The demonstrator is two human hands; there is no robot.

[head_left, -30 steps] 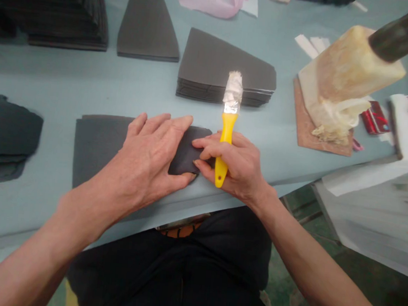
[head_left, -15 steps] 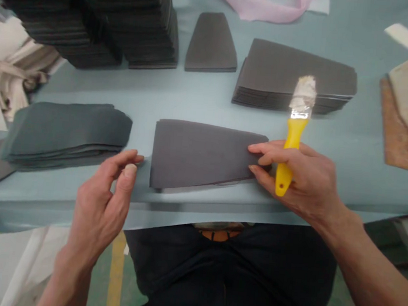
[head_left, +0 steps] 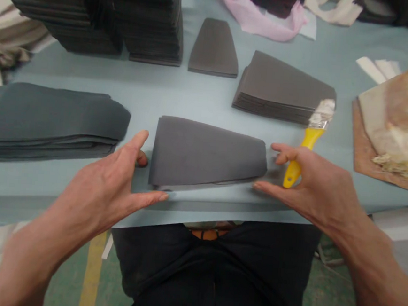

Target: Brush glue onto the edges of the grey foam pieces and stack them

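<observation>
A small stack of dark grey tapered panels lies flat near the front edge of the table, its wide end on the left. My left hand is at that wide end, thumb and fingers spread, holding nothing. At the narrow end is my right hand, which keeps a yellow-handled paintbrush tucked in its grip. The brush points up and away, its bristles coated in something whitish. Thumb and forefinger of that hand are apart, close beside the panels.
Dark green panels lie in a pile on the left. Behind are tall dark stacks, a smaller trapezoid stack and a tapered grey stack. A stained board with whitish residue sits on the right, pink cloth at the back.
My left hand has opened wide and moved up to the panels' wide end. The right fingers have come off the narrow end, and the brush has tilted right. The view has shifted slightly.
</observation>
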